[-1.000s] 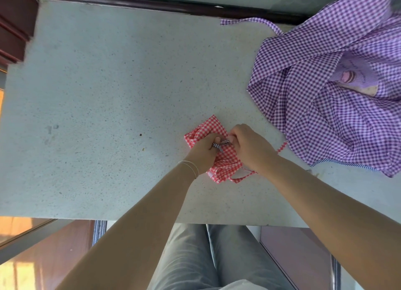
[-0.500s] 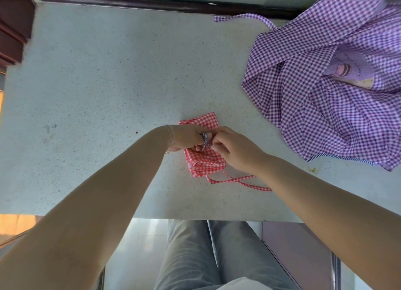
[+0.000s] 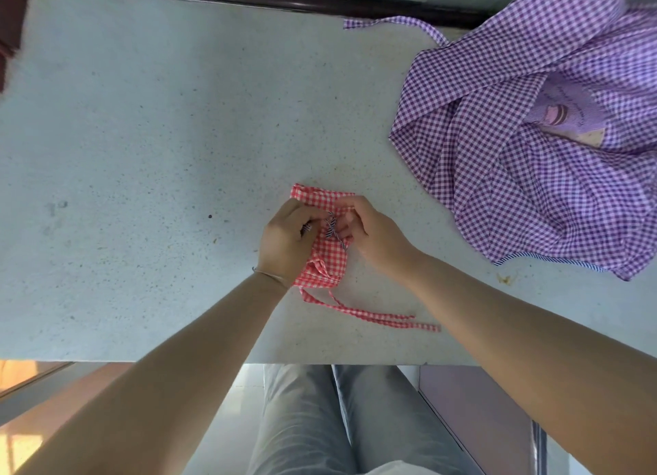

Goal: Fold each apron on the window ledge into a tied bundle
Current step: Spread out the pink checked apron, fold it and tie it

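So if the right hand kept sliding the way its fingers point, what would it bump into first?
Probably the left hand: the right hand points left across the red apron bundle, at the striped string.

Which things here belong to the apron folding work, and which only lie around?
Belong to the job:
red checked apron, folded small
striped tie, pinched by left hand and right hand
purple checked apron, unfolded

Just lying about:
crumb

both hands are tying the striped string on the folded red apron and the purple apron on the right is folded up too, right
Not quite. The head view shows the purple apron lying loose and crumpled, not folded. The rest holds: the left hand and right hand are working the striped string on the folded red apron.
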The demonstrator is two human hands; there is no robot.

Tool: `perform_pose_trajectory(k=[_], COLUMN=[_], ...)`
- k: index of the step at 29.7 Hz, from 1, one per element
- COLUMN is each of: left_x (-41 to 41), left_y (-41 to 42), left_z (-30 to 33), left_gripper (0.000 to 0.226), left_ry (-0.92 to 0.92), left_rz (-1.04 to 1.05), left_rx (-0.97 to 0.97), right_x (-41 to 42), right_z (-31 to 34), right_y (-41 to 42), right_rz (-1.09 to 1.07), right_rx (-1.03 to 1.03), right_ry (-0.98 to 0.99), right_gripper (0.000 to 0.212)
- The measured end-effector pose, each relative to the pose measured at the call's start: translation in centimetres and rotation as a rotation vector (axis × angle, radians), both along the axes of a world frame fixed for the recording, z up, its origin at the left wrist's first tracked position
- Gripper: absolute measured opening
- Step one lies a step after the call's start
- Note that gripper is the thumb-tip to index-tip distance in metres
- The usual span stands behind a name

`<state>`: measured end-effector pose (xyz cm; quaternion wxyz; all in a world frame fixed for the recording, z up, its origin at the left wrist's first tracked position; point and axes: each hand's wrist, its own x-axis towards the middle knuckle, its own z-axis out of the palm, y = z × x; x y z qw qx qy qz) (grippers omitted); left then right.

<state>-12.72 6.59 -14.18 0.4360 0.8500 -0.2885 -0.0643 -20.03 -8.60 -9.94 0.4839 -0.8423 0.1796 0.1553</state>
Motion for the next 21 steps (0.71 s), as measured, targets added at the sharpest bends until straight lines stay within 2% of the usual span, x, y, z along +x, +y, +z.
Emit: perform_pose_trajectory(k=[2,6,11,17,20,21], left_x=[-0.4,-0.6,-0.6,0.1,0.3,0.6], left_y=[-0.1,0.0,0.0,0.0,0.4,0.7], left_z=[-0.3,-0.7,-0.6,-0.6,-0.6,-0.6], left_gripper=[0.016,0.014,0.009,0.017,0.009,0.015], left_ry=[0.0,0.005,-0.022,-0.37,-0.404,-0.391], left_rz=[0.035,0.067,0.005,-0.134,-0.072,-0.035], left_rx=[-0.044,-0.058,-0.039,0.213,0.36,0.409], right_x=[1.0,2.3,2.8,2.1,2.3,2.4], right_z=[-0.1,0.2,-0.3,-0.7,-0.6,-0.6], right_y=[0.0,-0.1,0.2,0.6,1.0,1.0], right_rz=[-0.033,0.035,0.147,0.198,0.242,0.249], right_rx=[0.062,0.095,-0.061,-0.2,-0.276,-0.287], right_ry=[0.054,0.138,0.132,0.112,0.115,0.113], right_gripper=[0.03,0.027,0.021,0.022,0.028,0.029])
